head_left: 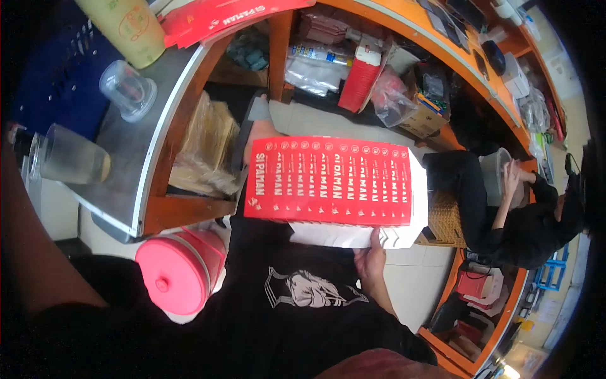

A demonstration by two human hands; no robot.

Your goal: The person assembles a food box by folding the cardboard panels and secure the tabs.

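A long stack of nested red-and-white paper boxes (331,180) lies across the middle, in front of my body. My right hand (371,264) grips its near side towards the right end, thumb up against the white paper. The rest of those fingers are under the stack and hidden. My left forearm (53,268) rises along the dark left rim; the hand itself does not show. Closest to that arm is a clear pitcher (72,158) on the grey-topped counter (120,199). A clear plastic cup (128,91) lies beyond it.
A pink lidded bucket (173,275) stands below the counter. Red printed sheets (221,22) and a yellow-green container (129,28) top its far end. Orange shelving (281,57) holds bags and boxes. At right, a person in black (524,221) has both hands at a pale container (494,170).
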